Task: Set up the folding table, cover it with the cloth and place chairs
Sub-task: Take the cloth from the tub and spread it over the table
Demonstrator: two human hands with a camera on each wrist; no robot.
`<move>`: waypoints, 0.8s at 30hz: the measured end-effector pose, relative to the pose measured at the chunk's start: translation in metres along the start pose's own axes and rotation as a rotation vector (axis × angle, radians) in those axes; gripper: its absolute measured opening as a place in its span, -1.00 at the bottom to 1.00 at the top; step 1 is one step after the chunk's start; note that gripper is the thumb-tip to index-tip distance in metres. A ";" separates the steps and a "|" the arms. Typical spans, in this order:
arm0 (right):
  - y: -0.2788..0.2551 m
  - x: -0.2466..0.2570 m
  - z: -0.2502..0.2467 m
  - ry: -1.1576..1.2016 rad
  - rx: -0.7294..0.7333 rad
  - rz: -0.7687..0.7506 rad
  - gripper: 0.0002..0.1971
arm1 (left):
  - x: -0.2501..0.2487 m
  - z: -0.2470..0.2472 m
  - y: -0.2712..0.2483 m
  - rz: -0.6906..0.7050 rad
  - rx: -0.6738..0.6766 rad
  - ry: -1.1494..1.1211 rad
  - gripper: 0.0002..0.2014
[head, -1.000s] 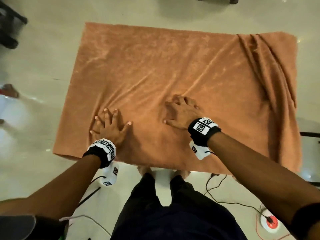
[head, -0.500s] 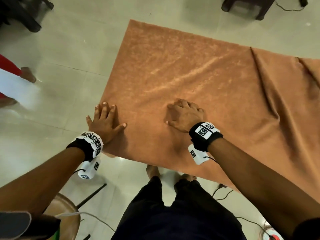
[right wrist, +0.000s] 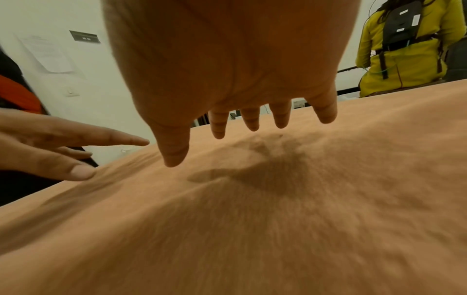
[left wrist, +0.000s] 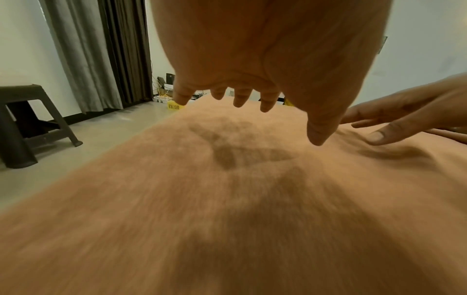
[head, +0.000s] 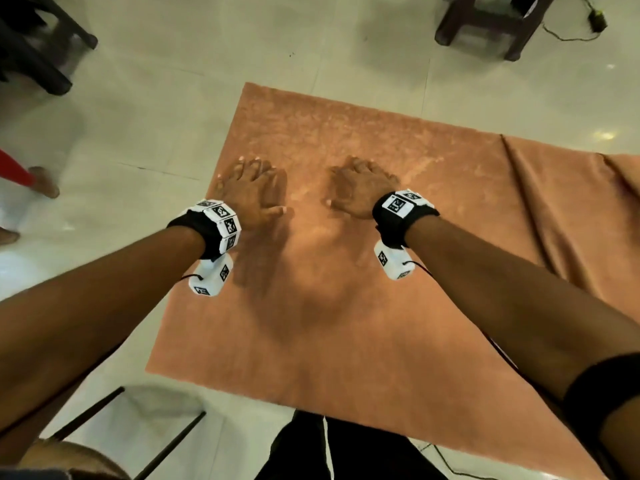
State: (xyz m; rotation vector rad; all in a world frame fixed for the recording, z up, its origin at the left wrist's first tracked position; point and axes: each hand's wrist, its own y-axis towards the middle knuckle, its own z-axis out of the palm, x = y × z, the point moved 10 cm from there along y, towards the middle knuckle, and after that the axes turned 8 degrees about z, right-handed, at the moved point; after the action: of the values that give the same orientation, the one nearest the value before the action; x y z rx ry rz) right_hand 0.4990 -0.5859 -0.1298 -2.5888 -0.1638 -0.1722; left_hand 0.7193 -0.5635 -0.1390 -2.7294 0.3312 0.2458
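Note:
An orange-brown cloth (head: 346, 323) lies spread over the folding table, which it hides completely. My left hand (head: 251, 194) is flat, palm down, over the cloth near its left edge, fingers straight. About a hand's width to its right, my right hand (head: 362, 190) is also flat with fingers extended. The wrist views show both palms just above the cloth (left wrist: 227, 199), left hand (left wrist: 252, 69) and right hand (right wrist: 240, 69) with fingers spread and holding nothing. Folds (head: 540, 209) remain in the cloth at the right side.
A dark plastic stool (head: 485, 22) stands on the tiled floor beyond the table, another dark stool (head: 31, 50) at far left. A round wooden seat with black legs (head: 86, 452) is by my left leg. Other people's feet (head: 43, 181) are at the left; a person in yellow (right wrist: 404, 49) stands behind.
Both hands slid forward across the cloth, away from the near edge, and the left hand came in from the cloth's left border. The wrinkles under the hands have flattened.

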 end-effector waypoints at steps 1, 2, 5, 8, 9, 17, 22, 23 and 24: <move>0.017 0.000 -0.003 0.004 0.022 0.008 -0.18 | 0.002 -0.005 0.018 -0.007 0.008 -0.004 -0.09; 0.031 0.001 -0.005 -0.003 0.039 0.014 -0.15 | 0.008 -0.007 0.032 -0.023 0.026 -0.010 -0.07; 0.062 0.010 -0.007 -0.036 0.084 0.008 -0.04 | 0.036 0.001 0.062 -0.135 0.128 -0.089 0.05; 0.081 0.025 -0.011 -0.067 0.099 -0.015 0.01 | 0.061 0.002 0.073 -0.227 0.110 -0.140 -0.10; 0.087 0.029 -0.015 -0.068 0.101 -0.015 0.01 | 0.066 0.000 0.077 -0.237 0.100 -0.137 -0.10; 0.133 0.060 -0.025 -0.060 0.094 0.017 0.00 | 0.099 -0.032 0.112 -0.252 0.124 -0.027 0.02; 0.148 0.066 -0.026 -0.048 0.117 0.027 0.02 | 0.085 -0.054 0.146 -0.155 0.050 0.070 -0.07; 0.149 0.066 -0.026 -0.052 0.111 0.027 0.02 | 0.080 -0.052 0.153 -0.137 0.056 0.053 -0.11; 0.151 0.067 -0.027 -0.054 0.098 0.027 0.03 | 0.077 -0.048 0.159 -0.137 0.072 0.026 -0.14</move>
State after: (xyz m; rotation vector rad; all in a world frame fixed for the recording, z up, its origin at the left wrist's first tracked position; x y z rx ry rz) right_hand 0.5854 -0.7227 -0.1731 -2.4977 -0.1532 -0.0826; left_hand 0.7573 -0.7400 -0.1665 -2.6723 0.1564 0.1580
